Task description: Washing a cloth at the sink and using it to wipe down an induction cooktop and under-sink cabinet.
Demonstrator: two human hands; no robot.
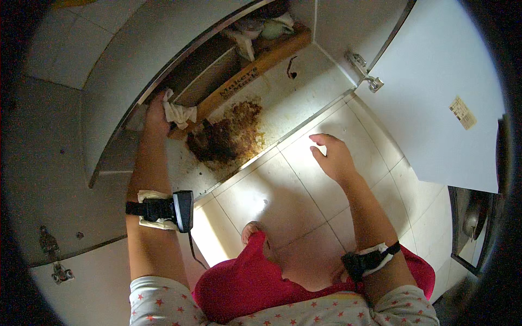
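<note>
My left hand reaches into an open low cabinet, beside a crumpled white cloth; its fingers are partly hidden, so its hold on the cloth is unclear. The cloth lies against the left end of a wooden board bearing dark lettering. In front of the board, a dark brown stain covers part of the pale cabinet floor. My right hand is held above the floor tiles, outside the cabinet, with thumb and fingers apart and nothing between them.
Behind the board are a grey panel and a pale bagged item. A small dark hooked piece lies on the cabinet floor. The white cabinet door stands open at right, its metal hinge exposed. A bare foot is on the tiles.
</note>
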